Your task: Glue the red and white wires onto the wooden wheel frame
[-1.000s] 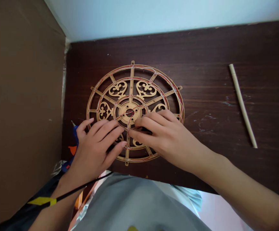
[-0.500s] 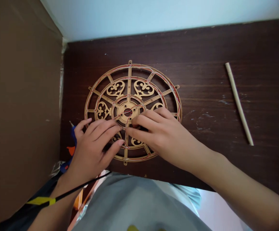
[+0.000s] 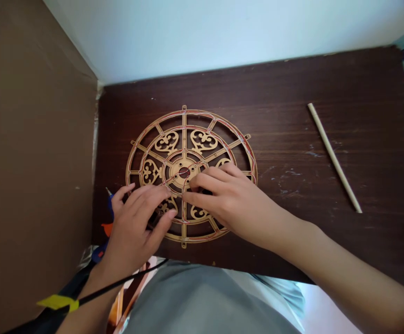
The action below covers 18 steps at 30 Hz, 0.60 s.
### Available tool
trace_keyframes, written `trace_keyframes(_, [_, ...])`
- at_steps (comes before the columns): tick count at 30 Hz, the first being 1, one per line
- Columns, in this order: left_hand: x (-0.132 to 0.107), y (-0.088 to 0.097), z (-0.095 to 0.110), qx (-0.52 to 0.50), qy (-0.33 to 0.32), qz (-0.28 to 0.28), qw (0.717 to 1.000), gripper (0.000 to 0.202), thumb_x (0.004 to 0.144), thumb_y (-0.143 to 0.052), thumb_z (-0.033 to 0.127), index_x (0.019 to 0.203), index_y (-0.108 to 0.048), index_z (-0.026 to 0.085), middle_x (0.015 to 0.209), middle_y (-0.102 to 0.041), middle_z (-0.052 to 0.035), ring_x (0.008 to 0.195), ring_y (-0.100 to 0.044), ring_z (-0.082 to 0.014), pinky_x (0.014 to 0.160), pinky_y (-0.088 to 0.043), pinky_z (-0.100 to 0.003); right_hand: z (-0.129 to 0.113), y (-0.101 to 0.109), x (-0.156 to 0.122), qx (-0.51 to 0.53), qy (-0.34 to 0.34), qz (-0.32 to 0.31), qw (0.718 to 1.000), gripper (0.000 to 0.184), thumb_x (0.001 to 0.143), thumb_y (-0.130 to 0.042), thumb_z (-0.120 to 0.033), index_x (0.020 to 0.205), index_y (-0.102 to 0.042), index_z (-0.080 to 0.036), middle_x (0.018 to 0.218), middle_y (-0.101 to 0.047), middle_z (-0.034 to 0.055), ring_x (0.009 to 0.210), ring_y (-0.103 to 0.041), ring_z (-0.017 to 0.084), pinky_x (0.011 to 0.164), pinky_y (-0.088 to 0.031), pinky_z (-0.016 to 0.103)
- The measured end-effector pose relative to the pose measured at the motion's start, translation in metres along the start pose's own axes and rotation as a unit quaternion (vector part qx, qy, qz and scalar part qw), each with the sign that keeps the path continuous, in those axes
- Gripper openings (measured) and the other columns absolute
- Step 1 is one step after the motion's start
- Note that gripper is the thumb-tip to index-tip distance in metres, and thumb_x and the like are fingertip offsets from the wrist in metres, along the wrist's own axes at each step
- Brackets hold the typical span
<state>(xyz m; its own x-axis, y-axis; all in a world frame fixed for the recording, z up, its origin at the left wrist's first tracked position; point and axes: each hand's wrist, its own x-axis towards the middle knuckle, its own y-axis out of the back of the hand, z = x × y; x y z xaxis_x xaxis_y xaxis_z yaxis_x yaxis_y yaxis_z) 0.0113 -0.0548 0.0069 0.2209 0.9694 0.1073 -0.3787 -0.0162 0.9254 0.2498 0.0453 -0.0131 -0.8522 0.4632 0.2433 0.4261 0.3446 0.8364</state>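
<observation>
A round gold-coloured openwork frame [image 3: 184,134] with spokes and scrolled ornaments lies flat on the dark table. Thin red and whitish wires [image 3: 211,117] run along its rings and cross the central hub. My left hand [image 3: 137,218] rests over its lower left, fingers extended against the inner ring and thumb spread apart. Just below the hub, my right hand [image 3: 223,190] has its fingers curled and its thumb close to the index finger, at a red wire [image 3: 185,182] coming from the hub. Its palm and the fingertips' undersides are hidden.
A blue glue gun [image 3: 110,204] with an orange trigger stands partly hidden behind my left hand. A pale wooden stick [image 3: 334,157] lies on the right of the table [image 3: 278,106]. A brown panel [image 3: 35,153] borders the left; a black cable [image 3: 118,282] crosses my left forearm.
The camera view has shifted, so the table and frame appear slightly lower. My left fingertips have drawn back a little from the right hand, which stays beside the hub.
</observation>
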Motion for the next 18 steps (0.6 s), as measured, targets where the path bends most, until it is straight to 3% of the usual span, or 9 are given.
trace_keyframes(9, [0.0,0.004,0.005,0.01,-0.02,0.031,0.999,0.02,0.109,-0.062,0.018,0.128,-0.066,0.022,0.128,-0.08,-0.0116,0.12,-0.073,-0.025,0.118,-0.034,-0.049,0.004,-0.003,0.0,0.019,0.004,0.007,1.0,0.031,0.113,-0.052,-0.012,0.126,-0.079,-0.018,0.111,-0.073,0.0089,0.102,-0.056,0.027,0.087,-0.033,0.04])
trace_keyframes(15, [-0.001,0.01,0.013,0.039,-0.04,0.051,0.997,0.014,0.106,-0.066,0.016,0.118,-0.072,0.022,0.109,-0.074,-0.0081,0.101,-0.07,-0.0238,0.094,-0.039,-0.044,0.006,-0.004,0.0,0.056,-0.016,0.009,0.998,0.026,0.112,-0.056,-0.013,0.119,-0.08,-0.02,0.112,-0.074,0.008,0.101,-0.057,0.026,0.086,-0.033,0.039])
trace_keyframes(18, [-0.002,0.007,0.014,0.018,-0.048,0.041,0.998,0.014,0.106,-0.064,0.013,0.114,-0.072,0.021,0.104,-0.073,-0.0061,0.097,-0.068,-0.0222,0.09,-0.039,-0.042,0.006,-0.004,0.001,0.068,-0.025,0.01,0.997,0.023,0.112,-0.06,-0.014,0.118,-0.081,-0.019,0.113,-0.074,0.0088,0.102,-0.058,0.026,0.088,-0.033,0.039])
